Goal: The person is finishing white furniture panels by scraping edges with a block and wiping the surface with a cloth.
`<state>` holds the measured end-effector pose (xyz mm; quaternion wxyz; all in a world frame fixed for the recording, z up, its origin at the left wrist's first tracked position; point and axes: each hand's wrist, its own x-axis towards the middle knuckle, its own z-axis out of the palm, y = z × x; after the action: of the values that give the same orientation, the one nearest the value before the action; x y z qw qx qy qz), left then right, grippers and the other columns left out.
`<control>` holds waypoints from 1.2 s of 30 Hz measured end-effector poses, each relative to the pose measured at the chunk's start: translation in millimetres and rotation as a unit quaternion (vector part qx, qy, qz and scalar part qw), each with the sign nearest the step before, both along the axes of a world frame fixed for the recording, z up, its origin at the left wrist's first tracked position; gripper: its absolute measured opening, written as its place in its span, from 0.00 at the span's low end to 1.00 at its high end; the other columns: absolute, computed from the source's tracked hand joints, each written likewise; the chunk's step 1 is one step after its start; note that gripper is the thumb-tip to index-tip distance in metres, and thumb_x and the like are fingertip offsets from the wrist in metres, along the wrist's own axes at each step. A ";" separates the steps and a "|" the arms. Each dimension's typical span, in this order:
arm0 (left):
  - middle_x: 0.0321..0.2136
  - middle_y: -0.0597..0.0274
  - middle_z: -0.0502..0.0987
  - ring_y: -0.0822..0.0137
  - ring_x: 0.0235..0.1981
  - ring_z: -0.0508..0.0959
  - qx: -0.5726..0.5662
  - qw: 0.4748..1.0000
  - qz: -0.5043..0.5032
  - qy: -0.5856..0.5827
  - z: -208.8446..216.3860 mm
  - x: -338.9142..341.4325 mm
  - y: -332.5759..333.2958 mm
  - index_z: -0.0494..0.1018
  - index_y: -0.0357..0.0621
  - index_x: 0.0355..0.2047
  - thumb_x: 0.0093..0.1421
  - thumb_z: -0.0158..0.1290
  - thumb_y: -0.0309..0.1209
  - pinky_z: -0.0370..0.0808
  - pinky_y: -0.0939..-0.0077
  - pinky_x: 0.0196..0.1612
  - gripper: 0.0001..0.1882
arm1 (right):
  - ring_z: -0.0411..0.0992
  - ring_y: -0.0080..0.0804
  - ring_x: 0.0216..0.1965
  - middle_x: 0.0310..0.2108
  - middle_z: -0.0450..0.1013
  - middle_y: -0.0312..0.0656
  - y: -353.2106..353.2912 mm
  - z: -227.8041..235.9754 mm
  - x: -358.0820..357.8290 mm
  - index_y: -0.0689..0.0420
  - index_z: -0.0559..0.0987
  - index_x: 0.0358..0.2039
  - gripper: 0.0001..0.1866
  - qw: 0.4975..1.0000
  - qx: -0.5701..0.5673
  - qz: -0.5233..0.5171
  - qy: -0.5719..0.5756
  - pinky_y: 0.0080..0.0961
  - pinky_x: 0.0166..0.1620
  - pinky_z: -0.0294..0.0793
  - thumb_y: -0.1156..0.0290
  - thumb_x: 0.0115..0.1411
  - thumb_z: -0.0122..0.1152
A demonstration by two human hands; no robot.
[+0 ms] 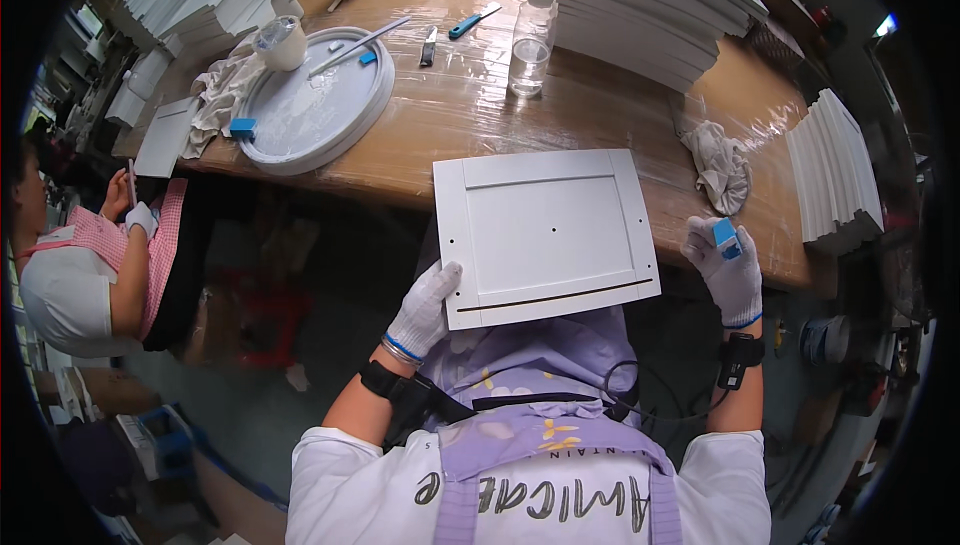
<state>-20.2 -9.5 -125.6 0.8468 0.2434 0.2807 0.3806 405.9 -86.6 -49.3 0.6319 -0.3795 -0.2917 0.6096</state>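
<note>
White panel (pixel 548 235), flat and rectangular with a raised frame border, a few small drilled holes and a thin dark groove along its near edge, rests with its far part on the edge of the wooden table (pixel 470 115) and its near part over the person's lap. The left hand (pixel 425 310), in a white knit glove, grasps the panel's near left corner, thumb on top and fingers underneath. The right hand (pixel 728 270), gloved the same way, is closed around a small blue block (pixel 724 235) and held just off the panel's right edge, not touching it.

To handle this well, the judgement is that the left hand should keep the corner pinned so the overhanging panel does not tip off the table edge, and the blue block should meet the surface flat, not on a corner, so the white face is not marked.

Beyond the panel, a crumpled rag (pixel 722 167) lies on the table to the right, near a stack of white panels (pixel 835 170). A taller pile of white boards (pixel 650 5) stands at the far side, with a clear plastic bottle (pixel 529 40) beside it. To the left sits a round grey tray (pixel 310 105) with a strip and more blue blocks in it. Another person (pixel 90 265) sits well apart at the left.
</note>
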 end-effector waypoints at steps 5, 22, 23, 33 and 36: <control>0.52 0.53 0.72 0.62 0.51 0.74 -0.009 1.000 0.028 -0.004 -6.4 -0.4 7.0 0.61 0.34 0.60 0.70 0.38 0.49 0.72 0.69 0.55 0.31 | 0.74 0.23 0.35 0.39 0.71 0.38 69.2 68.6 -60.0 0.62 0.69 0.55 0.21 0.994 -0.042 0.015 -0.098 0.17 0.35 0.74 0.65 0.66 0.52; 0.45 0.60 0.78 0.64 0.46 0.77 -0.113 0.978 0.001 -0.176 -34.9 -5.0 10.3 0.71 0.44 0.51 0.70 0.37 0.51 0.73 0.68 0.49 0.25 | 0.77 0.36 0.43 0.40 0.76 0.49 242.6 75.8 -339.1 0.62 0.73 0.49 0.21 0.762 0.041 0.112 -0.636 0.31 0.49 0.75 0.65 0.58 0.59; 0.43 0.61 0.79 0.64 0.44 0.78 -0.127 0.977 0.011 -0.172 -33.7 -5.0 10.0 0.71 0.44 0.49 0.70 0.37 0.50 0.74 0.69 0.48 0.24 | 0.74 0.42 0.49 0.48 0.73 0.47 248.1 66.7 -353.6 0.57 0.73 0.51 0.20 0.766 0.069 0.121 -0.628 0.34 0.53 0.71 0.64 0.59 0.58; 0.45 0.60 0.77 0.68 0.43 0.76 -0.053 0.948 -0.097 -0.297 -39.0 -6.6 7.9 0.69 0.44 0.52 0.72 0.36 0.41 0.71 0.74 0.49 0.20 | 0.51 0.61 0.66 0.65 0.53 0.60 284.4 28.7 -390.2 0.55 0.63 0.63 0.36 0.520 0.271 0.211 -0.782 0.44 0.66 0.55 0.58 0.55 0.59; 0.50 0.59 0.74 0.67 0.50 0.75 -0.093 0.976 -0.008 -0.195 -56.6 8.2 7.5 0.63 0.39 0.59 0.71 0.38 0.42 0.69 0.70 0.56 0.23 | 0.52 0.60 0.66 0.63 0.56 0.60 262.1 62.3 -380.7 0.55 0.64 0.62 0.35 0.535 0.289 0.202 -0.768 0.44 0.66 0.55 0.56 0.56 0.59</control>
<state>-12.0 -2.1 -182.2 0.9074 0.0866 0.1420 0.3859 25.1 175.5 13.0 0.1003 -0.4292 -0.8942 0.0781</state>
